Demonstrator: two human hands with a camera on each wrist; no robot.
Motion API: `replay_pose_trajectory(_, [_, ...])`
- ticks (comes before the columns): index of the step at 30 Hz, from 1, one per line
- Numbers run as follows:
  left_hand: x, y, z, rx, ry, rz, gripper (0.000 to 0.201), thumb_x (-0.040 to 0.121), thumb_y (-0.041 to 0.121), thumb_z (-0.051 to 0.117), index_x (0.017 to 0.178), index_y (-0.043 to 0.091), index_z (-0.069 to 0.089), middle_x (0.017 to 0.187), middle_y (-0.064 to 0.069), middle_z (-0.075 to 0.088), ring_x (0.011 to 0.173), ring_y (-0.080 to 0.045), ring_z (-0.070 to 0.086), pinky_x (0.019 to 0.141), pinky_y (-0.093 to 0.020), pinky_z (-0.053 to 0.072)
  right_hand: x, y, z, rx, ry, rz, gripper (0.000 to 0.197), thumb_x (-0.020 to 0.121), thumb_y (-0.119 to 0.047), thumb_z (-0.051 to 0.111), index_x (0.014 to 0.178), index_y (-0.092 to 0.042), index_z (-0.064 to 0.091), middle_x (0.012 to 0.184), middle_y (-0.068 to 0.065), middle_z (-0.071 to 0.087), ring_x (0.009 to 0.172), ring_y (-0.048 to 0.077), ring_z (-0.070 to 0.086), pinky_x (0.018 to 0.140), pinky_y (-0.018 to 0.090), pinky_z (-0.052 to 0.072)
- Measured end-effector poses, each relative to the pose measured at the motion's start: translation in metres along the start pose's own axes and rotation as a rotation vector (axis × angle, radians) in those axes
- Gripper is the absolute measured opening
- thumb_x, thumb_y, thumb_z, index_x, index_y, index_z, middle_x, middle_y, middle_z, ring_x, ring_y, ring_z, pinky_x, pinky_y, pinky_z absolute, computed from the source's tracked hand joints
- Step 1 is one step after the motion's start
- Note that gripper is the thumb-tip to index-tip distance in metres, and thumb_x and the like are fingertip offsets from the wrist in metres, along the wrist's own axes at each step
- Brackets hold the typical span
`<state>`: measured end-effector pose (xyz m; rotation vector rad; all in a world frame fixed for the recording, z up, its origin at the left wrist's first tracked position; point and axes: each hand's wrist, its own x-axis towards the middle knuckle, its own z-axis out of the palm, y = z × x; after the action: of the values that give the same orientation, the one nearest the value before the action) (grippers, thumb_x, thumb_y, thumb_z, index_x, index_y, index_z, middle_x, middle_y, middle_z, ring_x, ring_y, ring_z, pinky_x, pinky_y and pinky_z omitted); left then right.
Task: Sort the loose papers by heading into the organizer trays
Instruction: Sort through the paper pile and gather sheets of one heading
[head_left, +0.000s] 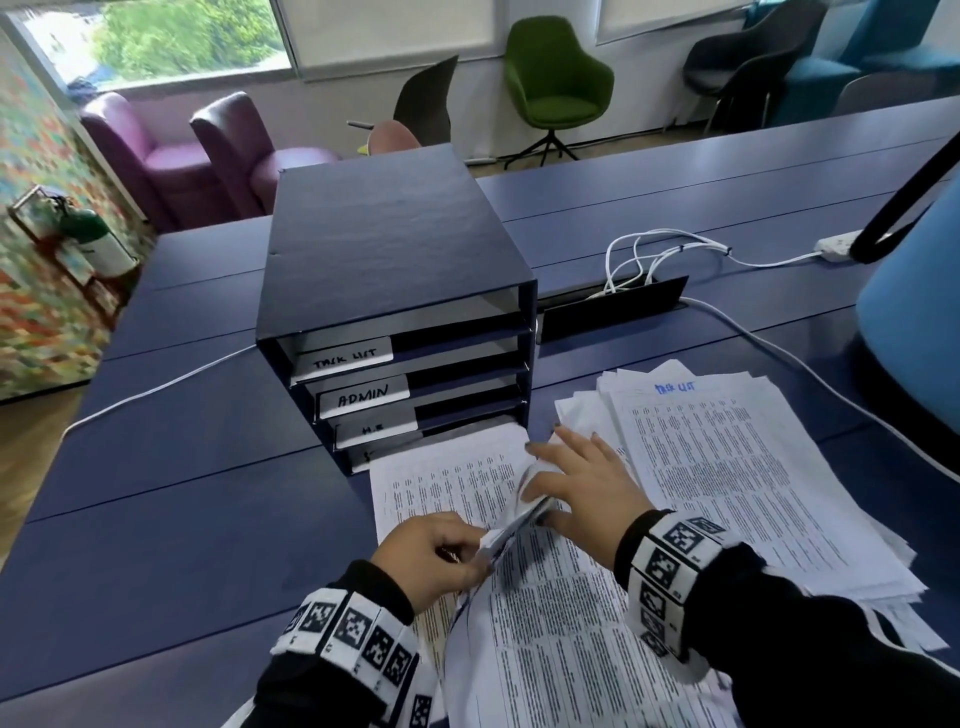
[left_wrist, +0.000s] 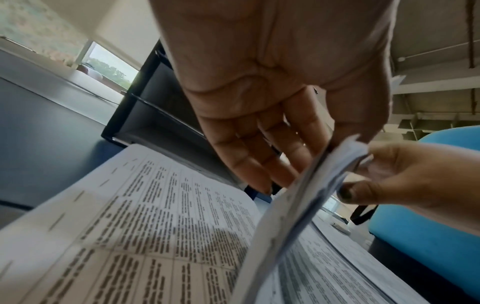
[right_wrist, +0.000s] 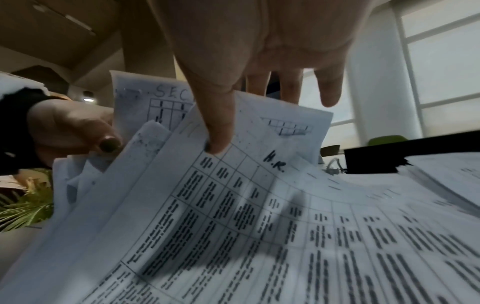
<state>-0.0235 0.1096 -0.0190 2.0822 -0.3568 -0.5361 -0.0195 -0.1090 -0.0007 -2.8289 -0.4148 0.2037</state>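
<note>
1. The organizer (head_left: 395, 312)'s lowest tray label (head_left: 368, 457) is covered by a sheet.
2. Printed table text is too blurred to read.
3. The right stack (head_left: 753, 467)'s lower headings lie buried.

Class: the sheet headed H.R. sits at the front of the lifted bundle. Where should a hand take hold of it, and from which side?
Pinch the H.R. sheet at its raised top edge, coming from the right, where the right hand already thumbs it. That edge is fanned apart from the sheets behind; the left hand pinches the bundle's other end.
</note>
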Motion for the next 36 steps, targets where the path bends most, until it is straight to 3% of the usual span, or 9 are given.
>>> replay_pose_trajectory(5, [-0.001,-0.011,-0.004,-0.16,0.216,-0.218,0.027,0.081,0.014,0.07,0.055,0.019,0.065,0.05,0.008,0.055,0.047,-0.004,0.05,0.052,-0.021,0.046,-0.006,0.009,0.003,0.155,-0.031,0.11,0.071,0.089,-0.035,0.058,0.144,-0.046,0.016,0.156,-0.019,0.007,0.143,0.004,0.014,0.119,0.037,0.004])
replay_pose_trajectory(8, [-0.001,-0.012,-0.002,-0.423,0.337,-0.386,0.016,0.089,0.015,0.061,0.074,0.013,0.066,0.061,-0.002,0.067,0.058,-0.02,0.062,0.063,-0.039,0.056,-0.01,0.012,0.006,0.147,-0.09,0.132,0.081,0.091,-0.027,0.057,0.146,-0.044,0.0,0.156,-0.02,0.0,0.144,0.002,0.008,0.119,0.037,0.003])
replay_pose_trajectory(16, [0.002,0.003,0.004,-0.496,0.157,-0.33,0.012,0.086,0.001,0.061,0.092,-0.006,0.053,0.057,-0.01,0.049,0.038,-0.008,0.051,0.039,-0.022,0.046,-0.007,0.006,0.004,0.197,-0.074,0.099,0.089,0.088,-0.018,0.06,0.147,-0.042,-0.001,0.156,-0.018,0.01,0.145,0.005,0.007,0.119,0.038,0.004])
replay_pose_trajectory(18, [0.002,0.007,0.004,-0.493,0.087,-0.311,0.023,0.082,0.001,0.065,0.099,-0.01,0.053,0.068,-0.017,0.05,0.042,-0.01,0.054,0.043,-0.022,0.047,-0.003,0.003,0.001,0.212,-0.065,0.083,0.09,0.085,-0.017,0.063,0.146,-0.042,0.002,0.155,-0.017,0.013,0.145,0.006,0.007,0.12,0.038,0.004])
replay_pose_trajectory(21, [0.001,0.012,0.003,-0.456,0.062,-0.272,0.01,0.084,0.006,0.065,0.08,0.003,0.056,0.052,-0.003,0.052,0.043,-0.008,0.055,0.047,-0.024,0.051,0.001,-0.002,-0.007,0.288,-0.017,0.08,0.082,0.08,-0.02,0.069,0.143,-0.04,0.019,0.151,-0.015,0.026,0.144,0.005,0.012,0.12,0.038,0.004])
replay_pose_trajectory(25, [-0.001,0.01,0.001,-0.432,0.061,-0.261,0.016,0.086,0.006,0.062,0.075,0.004,0.051,0.046,0.003,0.051,0.043,-0.008,0.056,0.048,-0.023,0.052,0.006,-0.001,-0.022,0.318,0.032,0.091,0.065,0.073,-0.025,0.075,0.128,-0.036,0.042,0.12,-0.017,0.046,0.12,0.009,0.039,0.11,0.035,0.029])
replay_pose_trajectory(28, [-0.003,0.013,0.0,-0.461,0.062,-0.23,0.006,0.084,0.0,0.062,0.085,0.004,0.058,0.049,0.004,0.061,0.042,-0.006,0.056,0.044,-0.019,0.047,0.008,0.0,-0.024,0.128,-0.079,0.022,0.045,0.075,-0.029,0.07,0.114,-0.041,0.052,0.099,-0.021,0.041,0.1,0.008,0.035,0.1,0.031,0.031])
replay_pose_trajectory(32, [-0.005,0.015,0.005,-0.482,0.07,-0.175,0.037,0.084,-0.006,0.06,0.114,0.015,0.054,0.048,0.008,0.052,0.045,-0.006,0.055,0.046,-0.022,0.048,0.008,0.0,-0.012,0.105,0.0,-0.038,0.032,0.076,-0.016,0.065,0.1,-0.037,0.062,0.114,-0.011,0.048,0.107,0.014,0.04,0.101,0.037,0.032])
replay_pose_trajectory(36, [-0.007,0.016,0.003,-0.369,0.074,-0.111,0.057,0.084,0.006,0.066,0.126,0.041,0.051,0.099,0.003,0.067,0.071,-0.018,0.068,0.061,-0.034,0.057,0.007,0.0,-0.009,0.031,-0.123,-0.06,0.028,0.079,-0.016,0.06,0.097,-0.038,0.063,0.124,-0.018,0.052,0.118,0.012,0.04,0.106,0.038,0.025])
